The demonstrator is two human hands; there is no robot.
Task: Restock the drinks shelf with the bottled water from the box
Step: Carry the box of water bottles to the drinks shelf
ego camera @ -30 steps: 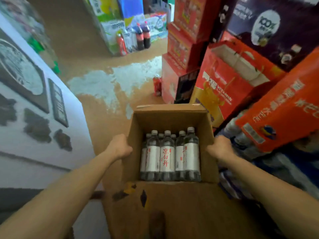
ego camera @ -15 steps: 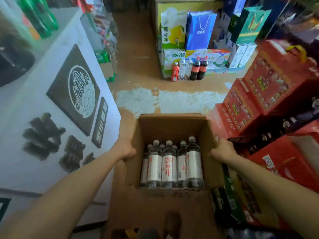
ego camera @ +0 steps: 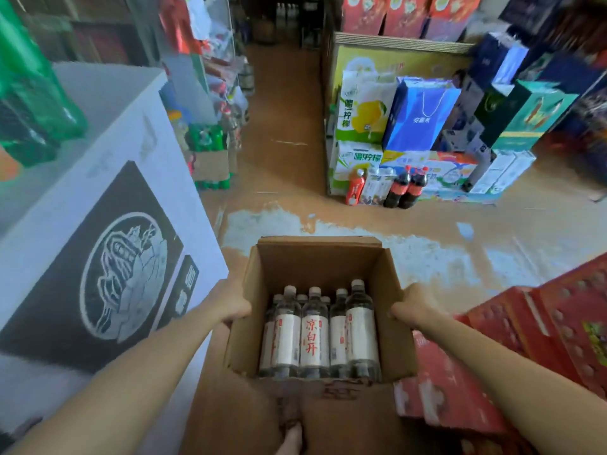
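Bottled water (ego camera: 314, 333) was seen standing upright in the near part of an open cardboard box (ego camera: 320, 261), the far part of the box lying bare. Roughly eight bottles with white labels and pale caps could be counted, though the rear row was partly hidden. The box was held off the floor between both hands. The left hand (ego camera: 231, 302) was pressed to the left wall and the right hand (ego camera: 412, 308) to the right wall; each grip was closed on the cardboard, with the fingers curled round it and mostly out of sight. A bare foot (ego camera: 290, 441) was glimpsed below the near flap.

No bottle had yet been taken out, as far as could be judged, and no drinks shelf was being reached, so the restocking itself was judged to be wholly ahead: the box had to be carried over and set down, and the bottles placed.

A white cabinet with a dark emblem (ego camera: 108, 274) was seen beside the left arm, and red cartons (ego camera: 512, 349) beside the right. Farther off, across a worn floor (ego camera: 361, 231), cola bottles (ego camera: 407, 187) and a red bottle (ego camera: 355, 188) were stood before stacked gift boxes (ego camera: 420, 113). Green bottles in a carton (ego camera: 210, 149) were seen at the left.
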